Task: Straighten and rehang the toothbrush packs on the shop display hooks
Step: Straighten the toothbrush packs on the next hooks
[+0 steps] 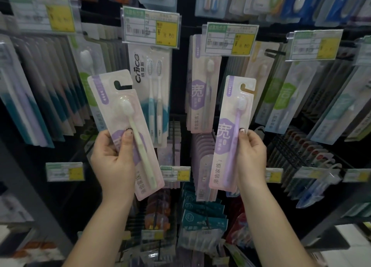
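**Two toothbrush packs held up before a crowded hook wall**

Two bare forearms rise from the bottom of the view, one pack in each hand, both packs off the hooks and in front of the display.

The left hand (112, 156) grips the lower half of the green-brush pack (125, 130): the thumb presses on the front beside the brush handle, and the other fingers wrap behind the card, out of sight. This pack tilts, its top leaning to the left, its bottom corner below the wrist line. It is a pale pink card with a purple panel, a clear blister over a pale green brush with a white head, and a hook-shaped hanging slot at the top.

The right hand (252, 156) pinches the purple-brush pack (230, 134) along its right edge at mid-height, thumb tip on the front, remaining fingers behind. This pack stands nearly upright, leaning slightly right at the top. Same pink card and slot, with a lilac brush.

Behind them is a dark rack with rows of hanging packs. A matching pack row (202, 90) hangs between the two held packs, beneath a price tag (230, 39) with a yellow patch. Left of it a white twin-brush pack (152, 90) hangs under another tag (150, 27). Lower rows and smaller shelf labels are blurred.
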`<state>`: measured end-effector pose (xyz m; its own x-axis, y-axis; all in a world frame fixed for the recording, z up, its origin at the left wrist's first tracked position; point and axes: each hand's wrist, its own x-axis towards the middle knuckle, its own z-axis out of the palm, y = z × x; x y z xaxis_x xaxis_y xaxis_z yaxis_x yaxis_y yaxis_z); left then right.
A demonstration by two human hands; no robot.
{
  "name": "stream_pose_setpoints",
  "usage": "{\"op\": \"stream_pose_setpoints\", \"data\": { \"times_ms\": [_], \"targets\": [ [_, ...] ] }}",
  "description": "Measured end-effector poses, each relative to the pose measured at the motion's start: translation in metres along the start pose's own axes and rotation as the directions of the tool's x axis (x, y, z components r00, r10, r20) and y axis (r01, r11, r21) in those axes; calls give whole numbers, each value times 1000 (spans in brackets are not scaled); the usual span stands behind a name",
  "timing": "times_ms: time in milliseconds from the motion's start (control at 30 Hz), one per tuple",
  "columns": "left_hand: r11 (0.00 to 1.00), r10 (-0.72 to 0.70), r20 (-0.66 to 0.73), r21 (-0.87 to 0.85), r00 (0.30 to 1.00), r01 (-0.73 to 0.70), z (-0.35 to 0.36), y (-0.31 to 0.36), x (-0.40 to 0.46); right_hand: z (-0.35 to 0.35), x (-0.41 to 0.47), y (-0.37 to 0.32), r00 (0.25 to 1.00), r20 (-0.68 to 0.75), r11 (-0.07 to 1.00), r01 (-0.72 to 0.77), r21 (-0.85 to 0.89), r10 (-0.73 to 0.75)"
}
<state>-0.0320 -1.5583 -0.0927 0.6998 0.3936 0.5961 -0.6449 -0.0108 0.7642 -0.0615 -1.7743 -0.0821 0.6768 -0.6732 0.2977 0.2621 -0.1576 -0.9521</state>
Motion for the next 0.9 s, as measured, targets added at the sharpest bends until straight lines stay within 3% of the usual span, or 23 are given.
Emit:
{"op": "stream_pose_setpoints", "data": {
  "times_ms": [400,900],
  "targets": [
    [1000,6,71,-2,997,-6,7,5,0,6,3,-5,997,24,997,72,-23,-71],
    [996,-45,127,-75,991,55,13,8,-3,30,18,-39,922,273,943,314,-110,-275]
  ]
}}
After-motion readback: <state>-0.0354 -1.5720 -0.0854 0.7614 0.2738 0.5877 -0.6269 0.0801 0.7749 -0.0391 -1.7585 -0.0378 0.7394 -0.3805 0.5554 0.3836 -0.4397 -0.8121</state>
